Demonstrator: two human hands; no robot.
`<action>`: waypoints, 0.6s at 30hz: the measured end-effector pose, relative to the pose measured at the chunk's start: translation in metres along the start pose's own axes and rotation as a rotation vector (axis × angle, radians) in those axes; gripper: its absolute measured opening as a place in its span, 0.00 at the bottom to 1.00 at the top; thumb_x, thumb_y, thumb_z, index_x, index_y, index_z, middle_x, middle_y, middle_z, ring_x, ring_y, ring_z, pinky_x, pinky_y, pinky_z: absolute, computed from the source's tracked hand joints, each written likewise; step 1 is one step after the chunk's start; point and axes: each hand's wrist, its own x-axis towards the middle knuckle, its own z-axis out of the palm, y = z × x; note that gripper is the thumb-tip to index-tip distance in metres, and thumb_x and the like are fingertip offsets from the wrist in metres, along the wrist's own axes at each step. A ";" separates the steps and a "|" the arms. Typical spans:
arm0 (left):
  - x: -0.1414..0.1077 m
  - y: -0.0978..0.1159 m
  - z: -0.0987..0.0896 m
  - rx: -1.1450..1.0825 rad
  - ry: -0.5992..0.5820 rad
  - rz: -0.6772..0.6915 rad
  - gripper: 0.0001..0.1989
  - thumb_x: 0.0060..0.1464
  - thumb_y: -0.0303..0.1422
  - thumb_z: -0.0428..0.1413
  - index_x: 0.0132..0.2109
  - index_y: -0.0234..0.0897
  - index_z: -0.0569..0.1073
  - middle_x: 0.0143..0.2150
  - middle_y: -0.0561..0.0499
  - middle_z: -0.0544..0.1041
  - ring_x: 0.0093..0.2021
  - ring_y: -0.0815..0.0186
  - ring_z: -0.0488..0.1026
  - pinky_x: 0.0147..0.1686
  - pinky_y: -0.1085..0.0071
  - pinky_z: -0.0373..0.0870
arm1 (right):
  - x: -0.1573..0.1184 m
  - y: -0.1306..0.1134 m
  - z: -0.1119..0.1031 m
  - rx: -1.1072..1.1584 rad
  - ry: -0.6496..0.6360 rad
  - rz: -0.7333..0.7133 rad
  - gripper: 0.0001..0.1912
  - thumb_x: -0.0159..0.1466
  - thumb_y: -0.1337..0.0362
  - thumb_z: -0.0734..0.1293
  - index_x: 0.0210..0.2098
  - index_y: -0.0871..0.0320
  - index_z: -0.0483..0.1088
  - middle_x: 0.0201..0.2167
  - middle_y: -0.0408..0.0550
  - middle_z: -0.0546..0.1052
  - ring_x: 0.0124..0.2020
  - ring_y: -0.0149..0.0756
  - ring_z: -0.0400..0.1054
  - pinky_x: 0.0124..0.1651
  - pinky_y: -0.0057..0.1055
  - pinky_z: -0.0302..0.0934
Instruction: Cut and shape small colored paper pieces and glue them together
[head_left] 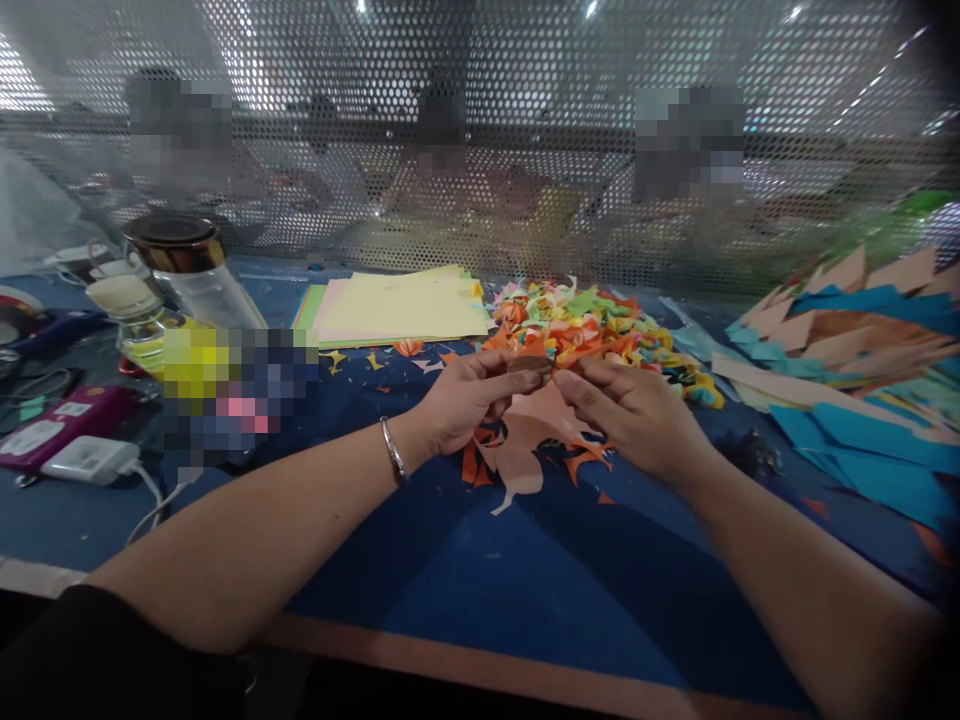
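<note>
Both hands meet at the middle of the view, over cut paper. My left hand (466,400), with a silver bangle at its wrist, pinches a small brownish-orange paper piece (531,368). My right hand (626,405) is closed at the right end of that piece, thumb against the fingers; what its fingertips grip is too small to name. Below the hands, a pale pink cut paper (523,465) lies on the blue table (465,590) among orange scraps (589,462). Just behind them is a heap of colourful paper pieces (577,318).
Stacked coloured sheets (405,308) lie behind the left hand. Bottles (199,275), a magenta case (64,430) and a white charger with cable (94,458) stand or lie left. Folded paper stacks (870,340) fill the right. A perforated metal screen (510,150) rises behind; people show through it.
</note>
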 end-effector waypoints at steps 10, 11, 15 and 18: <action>0.000 -0.001 -0.001 0.014 0.002 0.028 0.04 0.52 0.30 0.68 0.33 0.35 0.81 0.28 0.55 0.76 0.21 0.79 0.55 0.22 0.74 0.47 | 0.001 0.003 0.001 -0.039 0.009 0.045 0.35 0.66 0.29 0.60 0.22 0.52 0.60 0.16 0.39 0.62 0.18 0.31 0.56 0.24 0.33 0.49; 0.000 -0.001 -0.001 0.012 -0.011 0.040 0.04 0.52 0.30 0.69 0.33 0.35 0.81 0.27 0.55 0.75 0.21 0.80 0.55 0.22 0.74 0.47 | 0.001 0.003 0.001 -0.058 0.016 0.032 0.34 0.67 0.30 0.60 0.23 0.52 0.60 0.16 0.39 0.62 0.19 0.31 0.56 0.25 0.34 0.49; 0.000 -0.002 -0.003 0.028 -0.031 0.063 0.06 0.52 0.31 0.69 0.33 0.35 0.81 0.26 0.56 0.74 0.20 0.80 0.56 0.21 0.75 0.47 | 0.002 0.004 0.002 -0.095 0.029 -0.001 0.32 0.69 0.33 0.59 0.23 0.52 0.59 0.17 0.39 0.61 0.20 0.32 0.55 0.26 0.35 0.48; 0.000 -0.002 -0.003 0.042 -0.022 0.061 0.05 0.52 0.31 0.69 0.34 0.35 0.81 0.26 0.56 0.74 0.20 0.80 0.57 0.21 0.75 0.48 | 0.002 0.003 0.001 -0.102 0.034 -0.026 0.32 0.69 0.34 0.60 0.23 0.52 0.57 0.17 0.40 0.60 0.20 0.32 0.55 0.27 0.35 0.49</action>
